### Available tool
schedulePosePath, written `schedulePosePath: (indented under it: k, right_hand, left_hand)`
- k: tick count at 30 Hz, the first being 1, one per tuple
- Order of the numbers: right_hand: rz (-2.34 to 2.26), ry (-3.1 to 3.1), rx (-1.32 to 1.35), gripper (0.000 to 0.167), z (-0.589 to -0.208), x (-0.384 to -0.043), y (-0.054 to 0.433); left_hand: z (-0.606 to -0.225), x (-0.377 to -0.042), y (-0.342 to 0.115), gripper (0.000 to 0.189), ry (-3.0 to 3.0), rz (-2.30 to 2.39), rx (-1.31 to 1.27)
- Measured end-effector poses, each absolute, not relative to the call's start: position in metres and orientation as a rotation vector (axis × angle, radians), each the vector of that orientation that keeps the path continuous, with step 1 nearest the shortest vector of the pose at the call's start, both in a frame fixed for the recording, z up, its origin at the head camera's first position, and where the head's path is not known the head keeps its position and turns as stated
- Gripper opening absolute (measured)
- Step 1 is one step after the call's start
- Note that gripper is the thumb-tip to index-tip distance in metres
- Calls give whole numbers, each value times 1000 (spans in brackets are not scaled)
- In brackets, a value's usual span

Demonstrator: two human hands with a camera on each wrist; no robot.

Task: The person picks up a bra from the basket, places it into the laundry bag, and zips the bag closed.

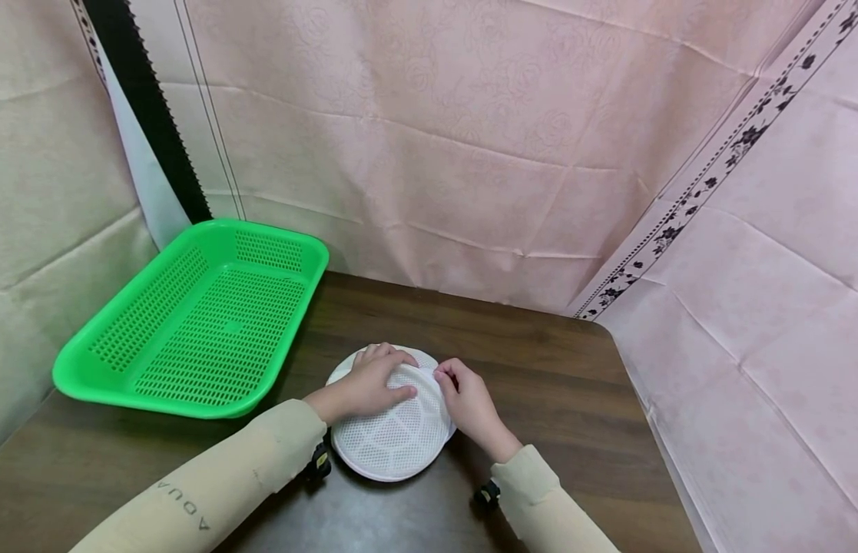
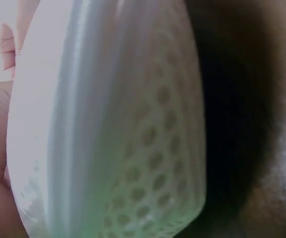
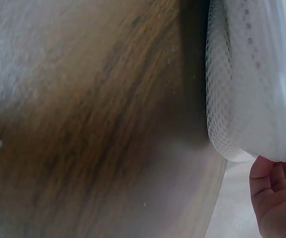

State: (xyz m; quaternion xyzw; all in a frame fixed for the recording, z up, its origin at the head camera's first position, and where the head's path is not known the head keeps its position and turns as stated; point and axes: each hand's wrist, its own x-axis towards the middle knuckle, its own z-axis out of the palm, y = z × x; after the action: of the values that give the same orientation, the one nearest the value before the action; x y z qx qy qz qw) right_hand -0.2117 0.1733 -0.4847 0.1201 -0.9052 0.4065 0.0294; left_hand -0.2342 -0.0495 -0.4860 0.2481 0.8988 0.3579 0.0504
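A round white mesh laundry bag (image 1: 394, 442) lies on the table near the middle of the head view. Across its upper left part rests my left hand (image 1: 369, 384), with fingers and thumb spread over the mesh. My right hand (image 1: 473, 403) pinches the bag's rim at the upper right between thumb and fingers. Close up in the left wrist view, the bag's side (image 2: 153, 148) shows honeycomb holes and a smooth pale band. The right wrist view shows the fingertips (image 3: 262, 171) at the bag's edge (image 3: 242, 99); what exactly they pinch there is too small to tell.
A green plastic basket (image 1: 311, 246) with perforated walls stands at the left, behind my left forearm. The dark wooden table (image 1: 553, 384) ends at a rounded corner on the right. Pale patterned cloth (image 1: 429, 138) hangs behind and along both sides.
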Motion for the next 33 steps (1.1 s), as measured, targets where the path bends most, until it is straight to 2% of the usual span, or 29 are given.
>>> schedulePosePath:
  k: [9, 21, 33]
  right_hand:
    - [1250, -2776, 370, 4, -483, -210, 173]
    - [1251, -2758, 381, 3, -479, -208, 174]
    - [1374, -2653, 395, 5, -455, -204, 173]
  left_hand:
    - [-487, -234, -46, 19, 2791, 1166, 696]
    - [-481, -234, -44, 16, 2842, 1205, 659]
    - [-446, -230, -43, 14, 2787, 1291, 678]
